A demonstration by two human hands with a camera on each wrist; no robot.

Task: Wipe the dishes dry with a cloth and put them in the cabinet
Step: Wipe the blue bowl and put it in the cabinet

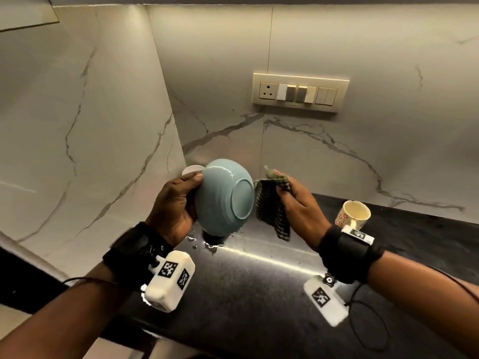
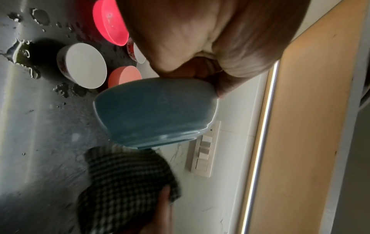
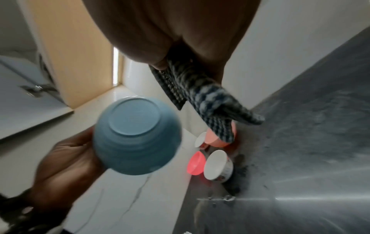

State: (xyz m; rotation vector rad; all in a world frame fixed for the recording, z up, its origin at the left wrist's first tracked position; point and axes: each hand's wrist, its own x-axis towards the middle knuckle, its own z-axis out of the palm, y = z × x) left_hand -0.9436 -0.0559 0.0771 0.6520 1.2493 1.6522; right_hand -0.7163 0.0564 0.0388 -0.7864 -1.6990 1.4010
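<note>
The left hand (image 1: 178, 203) grips the blue bowl (image 1: 224, 198) by its rim, thumb on the outer wall, holding it tipped sideways above the wet bench (image 1: 259, 275), base turned toward the right hand (image 1: 300, 206). That hand pinches a checked cloth (image 1: 272, 211) hanging just beside the base. A floral mug (image 1: 353, 214) stands on the bench to the right; a white bowl (image 2: 83, 65) and a pink bowl (image 2: 110, 23) sit near the wall.

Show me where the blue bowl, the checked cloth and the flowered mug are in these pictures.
blue bowl (image 1: 224, 197): head view, on its curved outer wall beside the foot ring.
checked cloth (image 1: 270, 208): head view, on the hanging checked part.
flowered mug (image 1: 353, 211): head view, on the cream inner wall.
</note>
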